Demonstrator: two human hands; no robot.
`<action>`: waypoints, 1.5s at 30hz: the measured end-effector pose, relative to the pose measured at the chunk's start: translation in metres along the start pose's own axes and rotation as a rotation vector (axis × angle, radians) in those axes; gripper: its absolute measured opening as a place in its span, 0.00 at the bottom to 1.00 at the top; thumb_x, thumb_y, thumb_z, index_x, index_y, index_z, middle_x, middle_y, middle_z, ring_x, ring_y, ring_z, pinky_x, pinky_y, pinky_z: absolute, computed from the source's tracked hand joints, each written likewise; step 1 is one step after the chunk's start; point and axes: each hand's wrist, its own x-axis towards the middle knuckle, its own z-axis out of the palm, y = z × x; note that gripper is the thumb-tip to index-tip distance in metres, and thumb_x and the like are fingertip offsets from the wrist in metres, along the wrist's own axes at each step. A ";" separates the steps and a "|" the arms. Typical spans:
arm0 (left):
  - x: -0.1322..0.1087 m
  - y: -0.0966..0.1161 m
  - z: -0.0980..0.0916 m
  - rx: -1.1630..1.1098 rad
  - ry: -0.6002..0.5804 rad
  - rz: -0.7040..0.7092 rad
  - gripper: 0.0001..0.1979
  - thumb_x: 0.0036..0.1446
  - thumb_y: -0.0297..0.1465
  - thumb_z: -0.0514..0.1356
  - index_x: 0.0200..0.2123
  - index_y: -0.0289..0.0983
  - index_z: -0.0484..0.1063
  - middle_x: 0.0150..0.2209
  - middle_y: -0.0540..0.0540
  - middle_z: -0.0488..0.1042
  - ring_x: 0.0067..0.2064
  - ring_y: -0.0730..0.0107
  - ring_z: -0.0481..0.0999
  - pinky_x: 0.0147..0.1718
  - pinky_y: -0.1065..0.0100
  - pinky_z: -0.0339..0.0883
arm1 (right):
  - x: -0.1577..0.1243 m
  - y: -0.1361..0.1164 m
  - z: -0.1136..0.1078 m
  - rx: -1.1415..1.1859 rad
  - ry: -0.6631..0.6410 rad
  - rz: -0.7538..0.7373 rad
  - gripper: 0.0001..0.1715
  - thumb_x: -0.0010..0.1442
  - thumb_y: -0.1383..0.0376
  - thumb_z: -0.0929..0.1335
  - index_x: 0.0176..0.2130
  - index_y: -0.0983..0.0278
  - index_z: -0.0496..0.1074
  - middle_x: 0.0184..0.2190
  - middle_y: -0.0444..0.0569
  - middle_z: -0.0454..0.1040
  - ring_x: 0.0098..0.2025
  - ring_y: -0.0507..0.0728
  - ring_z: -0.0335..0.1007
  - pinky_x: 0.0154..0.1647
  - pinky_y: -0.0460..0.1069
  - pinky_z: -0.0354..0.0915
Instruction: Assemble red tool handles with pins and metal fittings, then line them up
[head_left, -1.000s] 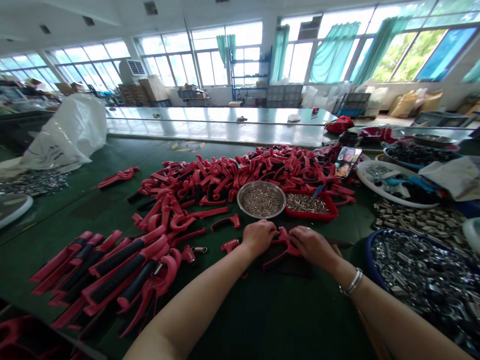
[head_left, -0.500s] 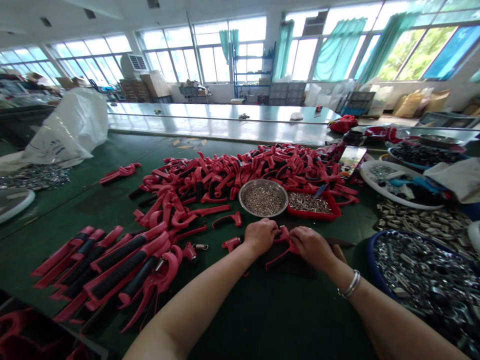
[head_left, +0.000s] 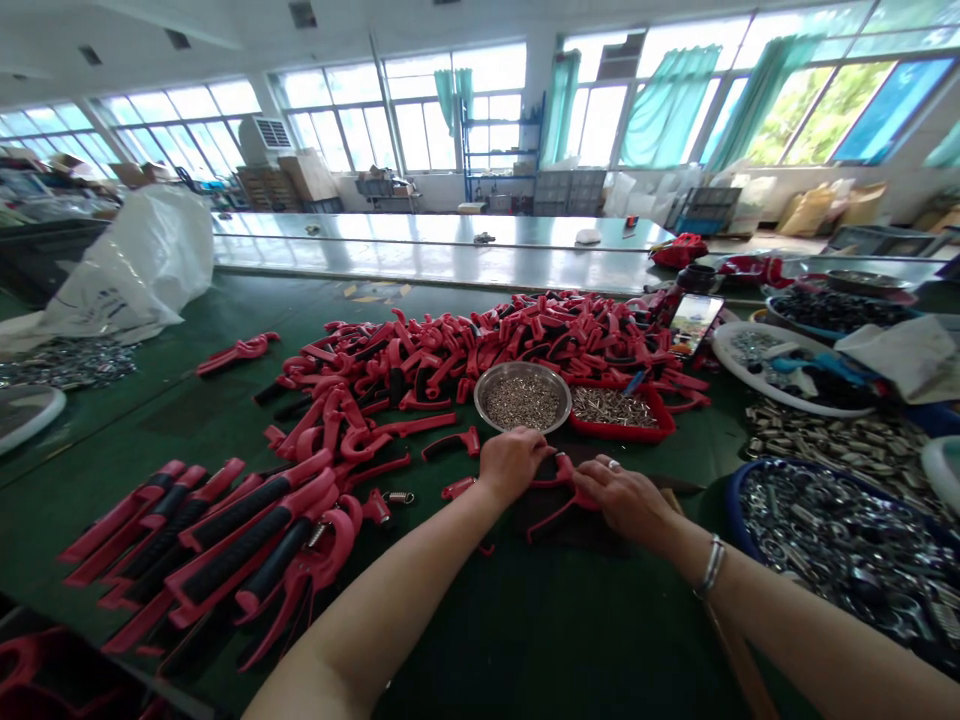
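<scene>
My right hand (head_left: 626,503), with a ring and a bracelet, is closed on a red handle (head_left: 564,470) with a dark-lined lower arm, held low over the table. Just left of it, my left hand (head_left: 511,466) is in a pinch at the handle's upper end; what sits between its fingertips is too small to make out. A steel bowl (head_left: 484,412) of small metal pins stands right beyond the left hand. Beside the bowl is a red tray (head_left: 622,433) of longer metal pins. A red fitting (head_left: 459,488) lies partly behind the left forearm.
A heap of red handles (head_left: 450,350) spreads behind the bowl. More black-gripped handles (head_left: 247,530) lie at left, near a loose spring (head_left: 400,497). At right are a blue basin (head_left: 739,500) of metal parts, a white tray (head_left: 724,350) and a phone (head_left: 695,322).
My left fingers have drawn slightly up and apart from my right hand. The right hand keeps hold of the red handle, and the whole view has shifted a little.
</scene>
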 end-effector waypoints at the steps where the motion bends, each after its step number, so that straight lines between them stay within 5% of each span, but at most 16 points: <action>1: 0.008 -0.002 -0.003 0.010 0.027 -0.019 0.17 0.58 0.44 0.49 0.37 0.42 0.72 0.38 0.49 0.74 0.40 0.69 0.72 0.35 0.71 0.61 | -0.002 -0.001 -0.002 0.041 0.011 0.027 0.28 0.51 0.78 0.59 0.50 0.62 0.67 0.45 0.52 0.69 0.44 0.58 0.63 0.39 0.49 0.65; 8: 0.053 -0.003 -0.022 0.083 0.048 0.026 0.14 0.58 0.33 0.52 0.46 0.45 0.70 0.49 0.50 0.70 0.48 0.64 0.68 0.46 0.65 0.60 | -0.051 -0.007 -0.007 0.022 0.247 0.526 0.21 0.60 0.66 0.58 0.52 0.68 0.64 0.46 0.59 0.67 0.48 0.62 0.64 0.48 0.57 0.63; 15: -0.020 0.027 0.002 -0.036 -0.121 0.358 0.17 0.56 0.43 0.53 0.45 0.43 0.71 0.48 0.51 0.72 0.46 0.67 0.68 0.45 0.67 0.61 | -0.154 -0.028 0.007 0.175 0.048 0.831 0.28 0.55 0.58 0.61 0.50 0.74 0.65 0.42 0.64 0.71 0.39 0.65 0.71 0.37 0.58 0.70; 18: -0.036 0.034 0.009 0.051 -0.118 0.352 0.16 0.58 0.40 0.52 0.47 0.43 0.69 0.49 0.49 0.71 0.45 0.66 0.68 0.44 0.65 0.61 | -0.165 -0.036 0.011 0.431 0.112 0.927 0.28 0.53 0.58 0.63 0.51 0.70 0.64 0.42 0.60 0.72 0.40 0.63 0.72 0.38 0.57 0.71; 22: -0.037 0.037 0.007 0.121 -0.143 0.409 0.15 0.61 0.36 0.47 0.47 0.42 0.68 0.49 0.48 0.70 0.44 0.67 0.68 0.44 0.65 0.61 | -0.160 -0.045 0.000 0.942 0.171 1.032 0.33 0.57 0.56 0.60 0.57 0.69 0.55 0.30 0.52 0.75 0.27 0.57 0.73 0.21 0.50 0.71; 25: -0.037 0.039 0.003 0.117 -0.177 0.409 0.16 0.60 0.38 0.49 0.48 0.43 0.67 0.50 0.48 0.69 0.46 0.66 0.67 0.46 0.65 0.60 | -0.157 -0.054 -0.017 0.994 0.194 0.963 0.35 0.59 0.56 0.60 0.61 0.68 0.49 0.31 0.51 0.75 0.26 0.56 0.73 0.17 0.48 0.70; 30: -0.045 0.044 0.001 0.069 -0.168 0.304 0.26 0.48 0.43 0.60 0.51 0.43 0.65 0.52 0.47 0.67 0.49 0.60 0.64 0.46 0.61 0.60 | -0.148 -0.049 -0.034 0.490 0.309 0.632 0.29 0.59 0.63 0.60 0.60 0.57 0.54 0.51 0.52 0.67 0.43 0.59 0.71 0.39 0.51 0.71; 35: -0.048 0.043 0.007 0.024 -0.113 0.260 0.25 0.46 0.38 0.63 0.50 0.43 0.66 0.52 0.49 0.67 0.49 0.61 0.64 0.48 0.60 0.58 | -0.135 -0.029 -0.050 0.281 0.188 0.506 0.29 0.59 0.69 0.57 0.59 0.56 0.56 0.50 0.48 0.69 0.41 0.57 0.73 0.39 0.50 0.71; 40: -0.048 0.042 0.008 -0.028 -0.104 0.237 0.24 0.47 0.38 0.62 0.49 0.44 0.67 0.52 0.50 0.68 0.50 0.61 0.63 0.49 0.60 0.57 | -0.133 -0.033 -0.058 0.186 0.405 0.516 0.28 0.59 0.66 0.59 0.59 0.58 0.56 0.52 0.50 0.67 0.47 0.59 0.69 0.44 0.52 0.69; 45: -0.046 0.041 0.008 -0.030 -0.143 0.200 0.25 0.47 0.37 0.62 0.50 0.44 0.67 0.52 0.49 0.68 0.50 0.60 0.63 0.50 0.59 0.56 | -0.134 -0.034 -0.055 0.317 0.225 0.465 0.29 0.58 0.69 0.58 0.58 0.56 0.57 0.47 0.48 0.72 0.41 0.56 0.73 0.37 0.48 0.72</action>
